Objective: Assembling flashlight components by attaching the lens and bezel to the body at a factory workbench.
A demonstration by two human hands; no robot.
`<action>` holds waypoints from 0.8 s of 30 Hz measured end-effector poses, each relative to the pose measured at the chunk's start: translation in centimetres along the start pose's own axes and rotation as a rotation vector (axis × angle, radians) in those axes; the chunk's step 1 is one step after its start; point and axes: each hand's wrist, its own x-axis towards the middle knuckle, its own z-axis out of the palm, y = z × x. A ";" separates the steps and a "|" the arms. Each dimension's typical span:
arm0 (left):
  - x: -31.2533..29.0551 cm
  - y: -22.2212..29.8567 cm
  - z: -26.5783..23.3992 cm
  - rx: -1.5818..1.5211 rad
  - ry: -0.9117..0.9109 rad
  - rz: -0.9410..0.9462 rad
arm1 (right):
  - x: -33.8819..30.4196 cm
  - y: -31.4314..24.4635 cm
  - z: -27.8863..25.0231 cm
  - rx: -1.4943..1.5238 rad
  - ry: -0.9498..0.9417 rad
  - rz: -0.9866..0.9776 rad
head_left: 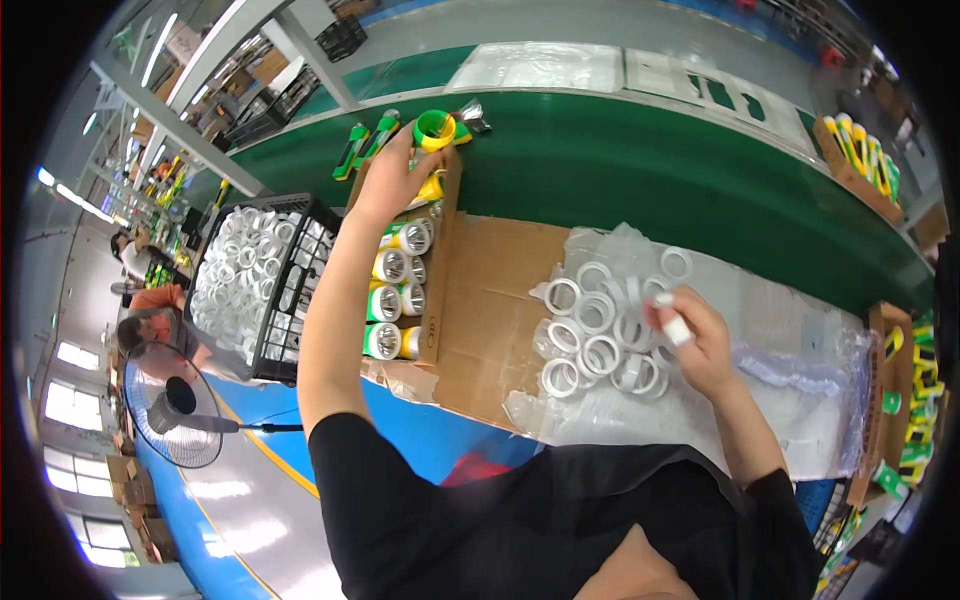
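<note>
L hand (392, 172) reaches up to the top middle of the frame, fingers curled on a green-yellow torch (434, 130) lying on the belt (640, 160), while R hand (692, 335), mid-right, pinches a white ring (676, 330) just right of the ring pile (598, 340).

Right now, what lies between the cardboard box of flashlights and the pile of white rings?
In the head view, only bare brown cardboard sheet lies between the box of flashlights and the white rings; nothing stands on that stretch.
</note>
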 end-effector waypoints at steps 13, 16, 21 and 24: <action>-9.1 30.0 9.9 -0.234 -0.933 -0.066 | -6.7 -4.6 -3.6 0.329 0.061 0.434; -9.9 30.2 12.2 -0.425 -0.558 -0.043 | -10.6 -4.3 -4.9 0.601 0.077 0.563; -9.6 35.4 17.5 -0.655 -0.256 0.429 | -14.6 -4.5 -5.3 0.385 -0.038 0.544; -11.4 34.9 19.8 -0.899 -0.680 0.030 | -15.9 -4.8 -5.6 0.251 -0.145 0.462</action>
